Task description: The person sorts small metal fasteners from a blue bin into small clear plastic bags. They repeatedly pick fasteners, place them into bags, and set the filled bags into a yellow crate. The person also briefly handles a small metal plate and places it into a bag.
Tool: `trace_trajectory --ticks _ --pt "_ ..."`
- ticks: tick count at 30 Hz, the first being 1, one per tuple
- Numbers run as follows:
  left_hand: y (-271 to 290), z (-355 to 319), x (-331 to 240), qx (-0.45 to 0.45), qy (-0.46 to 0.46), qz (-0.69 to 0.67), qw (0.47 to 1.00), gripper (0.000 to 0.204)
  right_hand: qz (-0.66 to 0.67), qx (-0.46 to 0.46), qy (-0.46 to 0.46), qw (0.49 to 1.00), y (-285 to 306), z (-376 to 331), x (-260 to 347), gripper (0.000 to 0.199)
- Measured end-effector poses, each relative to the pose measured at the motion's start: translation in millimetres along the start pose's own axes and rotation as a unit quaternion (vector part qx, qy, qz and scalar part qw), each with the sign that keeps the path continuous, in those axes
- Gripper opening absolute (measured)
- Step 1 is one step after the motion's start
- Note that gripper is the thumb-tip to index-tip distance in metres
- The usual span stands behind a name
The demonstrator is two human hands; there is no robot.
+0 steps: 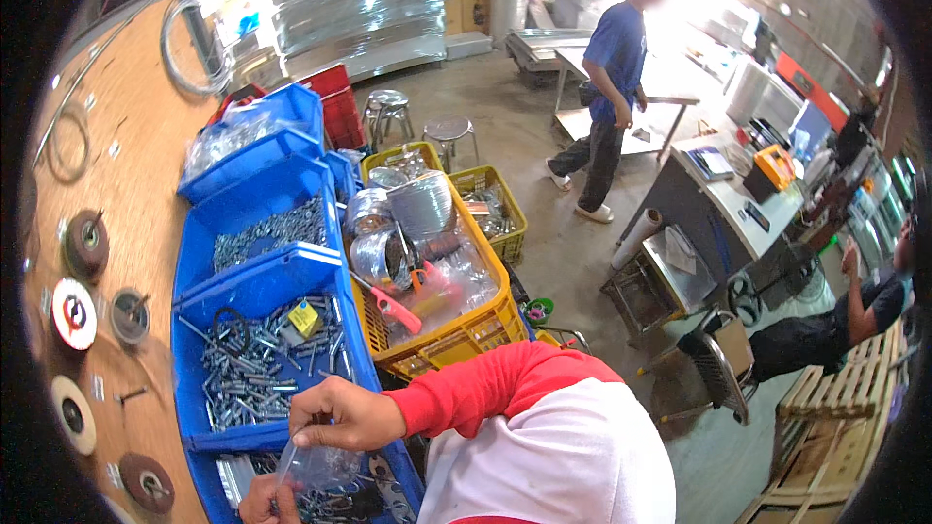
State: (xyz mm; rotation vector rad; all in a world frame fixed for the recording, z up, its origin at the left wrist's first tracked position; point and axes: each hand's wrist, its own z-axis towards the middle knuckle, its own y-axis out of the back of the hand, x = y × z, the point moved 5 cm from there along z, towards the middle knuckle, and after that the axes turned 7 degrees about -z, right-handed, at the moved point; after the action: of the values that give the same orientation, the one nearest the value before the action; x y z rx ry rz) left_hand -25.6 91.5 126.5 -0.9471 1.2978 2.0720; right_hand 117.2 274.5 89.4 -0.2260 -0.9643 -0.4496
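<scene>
A clear plastic bag [325,466] is stretched between my two hands over the lowest blue bin. My right hand [345,414], at the end of a red sleeve, pinches its upper edge between thumb and fingers. Lower down, at the bottom rim of the view, my left hand [269,502] grips the bag's other side and is partly cut off. Whether anything lies inside the bag cannot be made out. Beneath it, the lowest blue bin [209,471] holds dark and silvery metal pieces. Just beyond my right hand, a blue bin [189,354] contains many metal bolts [238,383] and a small yellow box [304,318].
A yellow crate [466,335] with wire coils and a pink-handled tool stands beside the bins. Grinding discs [75,313] hang on the wooden board [146,184] at left. A person in blue [618,49] walks behind; another person [825,330] is at far right, near a chair [728,359].
</scene>
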Motion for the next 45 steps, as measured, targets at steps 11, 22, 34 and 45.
trace_trajectory --ticks 11,22,34,45 --pt "-43.8 68.8 -83.1 0.186 -0.191 0.094 0.959 0.007 -0.031 0.045 0.030 0.998 41.2 -5.4 25.7 0.024" --pt "-17.0 54.9 8.7 -0.004 0.017 0.077 0.997 0.023 -0.281 0.116 -0.091 0.948 143.1 -31.1 60.5 0.011" --pt "-103.0 8.8 -91.5 0.359 -0.061 -0.512 0.778 0.018 -0.563 -0.250 0.053 0.786 307.5 297.5 30.6 0.037" --pt "-96.0 13.3 -90.4 0.439 -0.134 -0.127 0.879 0.027 0.250 0.458 0.246 0.817 19.6 3.4 87.5 0.034"
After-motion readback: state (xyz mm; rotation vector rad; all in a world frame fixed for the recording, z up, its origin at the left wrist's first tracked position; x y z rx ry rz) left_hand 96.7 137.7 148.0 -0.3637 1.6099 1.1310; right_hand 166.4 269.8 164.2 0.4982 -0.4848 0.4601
